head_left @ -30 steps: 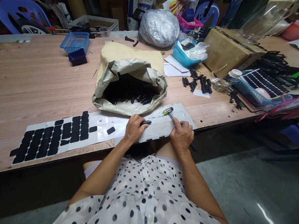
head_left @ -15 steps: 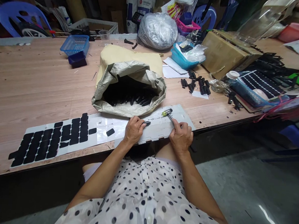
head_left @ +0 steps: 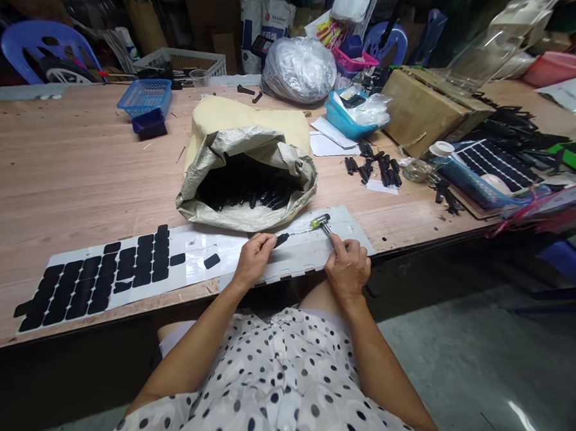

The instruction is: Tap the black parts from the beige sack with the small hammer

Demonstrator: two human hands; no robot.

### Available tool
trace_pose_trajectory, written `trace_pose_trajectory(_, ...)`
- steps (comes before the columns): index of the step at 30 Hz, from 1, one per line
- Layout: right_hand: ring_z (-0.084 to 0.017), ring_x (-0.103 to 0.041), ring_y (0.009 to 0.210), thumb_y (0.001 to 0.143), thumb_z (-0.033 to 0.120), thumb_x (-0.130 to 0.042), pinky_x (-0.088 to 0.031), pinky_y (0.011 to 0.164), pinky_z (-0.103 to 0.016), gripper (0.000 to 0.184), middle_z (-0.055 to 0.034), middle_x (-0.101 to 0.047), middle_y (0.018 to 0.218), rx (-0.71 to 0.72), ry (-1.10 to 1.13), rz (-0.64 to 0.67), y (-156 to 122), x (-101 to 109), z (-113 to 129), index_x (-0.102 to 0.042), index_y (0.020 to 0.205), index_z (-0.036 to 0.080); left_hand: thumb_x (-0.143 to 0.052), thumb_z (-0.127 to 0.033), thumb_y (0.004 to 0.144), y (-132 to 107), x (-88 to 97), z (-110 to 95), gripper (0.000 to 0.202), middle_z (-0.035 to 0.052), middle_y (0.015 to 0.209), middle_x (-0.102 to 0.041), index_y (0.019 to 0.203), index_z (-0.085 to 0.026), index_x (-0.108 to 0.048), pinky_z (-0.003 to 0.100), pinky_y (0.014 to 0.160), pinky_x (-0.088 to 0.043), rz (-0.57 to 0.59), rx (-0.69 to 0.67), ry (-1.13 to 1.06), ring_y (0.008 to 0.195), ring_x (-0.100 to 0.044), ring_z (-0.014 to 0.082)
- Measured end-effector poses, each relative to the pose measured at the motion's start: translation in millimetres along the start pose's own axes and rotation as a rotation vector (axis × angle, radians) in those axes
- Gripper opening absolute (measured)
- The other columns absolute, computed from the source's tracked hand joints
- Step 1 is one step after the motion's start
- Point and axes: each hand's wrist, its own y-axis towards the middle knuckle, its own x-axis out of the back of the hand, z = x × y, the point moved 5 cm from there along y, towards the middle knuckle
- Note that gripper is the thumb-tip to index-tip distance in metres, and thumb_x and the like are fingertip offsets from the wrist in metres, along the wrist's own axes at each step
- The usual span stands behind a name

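My left hand [head_left: 253, 260] pinches a small black plastic part [head_left: 281, 239] against a white board [head_left: 345, 234] at the table's near edge. My right hand [head_left: 347, 267] is closed round the handle of a small hammer [head_left: 321, 222], whose yellow-and-black head rests on the board just right of the part. Directly behind both hands lies an open woven sack [head_left: 246, 173] filled with black parts. Left of my left hand lies a white backing sheet with black adhesive pads [head_left: 102, 273].
A wooden table [head_left: 68, 172] carries a blue basket [head_left: 145, 97], a clear plastic bag [head_left: 299, 69], a blue tray [head_left: 352, 111], loose black parts [head_left: 377, 166], a cardboard box [head_left: 429, 107] and more pad sheets [head_left: 498, 163]. A blue chair [head_left: 41, 45] stands behind.
The black part's free end has lifted a little in my left fingers. The hammer head sits slightly closer to the part. The view has shifted a little.
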Motion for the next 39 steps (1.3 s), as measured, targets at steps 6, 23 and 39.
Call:
trace_pose_trajectory(6,-0.022,-0.040,0.081,0.083,0.011,-0.055,-0.023,0.067,-0.033,0.044,-0.0083,-0.057,0.094,0.001,-0.001,-0.009,1,1,-1,-0.074,0.118,0.030,-0.072,-0.064,0.073,-7,-10.6,-4,0.048,0.0001,0.066,-0.060,0.075,-0.017,-0.067,0.021,0.047,-0.034,0.125,0.339,-0.373,0.051,-0.048,0.0086)
trace_pose_trajectory(23,-0.021,-0.042,0.082,0.082,0.010,-0.055,-0.026,0.067,-0.033,0.045,-0.0088,-0.058,0.094,0.002,-0.018,-0.028,-1,0,2,-0.074,0.119,0.028,-0.060,-0.041,0.090,13,-11.7,-4,0.031,0.0007,0.068,-0.061,0.071,-0.019,-0.069,0.027,0.061,-0.044,0.129,0.097,0.048,0.063,-0.055,0.0144)
trace_pose_trajectory(39,-0.022,-0.067,0.091,0.091,0.032,-0.050,-0.055,0.083,-0.036,0.039,-0.0104,-0.077,0.107,-0.166,0.720,0.134,1,18,-13,-0.075,0.118,0.019,-0.066,-0.029,0.091,9,-24.9,6,0.015,0.0030,0.085,-0.063,0.099,-0.024,-0.078,0.031,0.078,-0.054,0.007,-0.278,0.454,0.085,-0.061,0.0185)
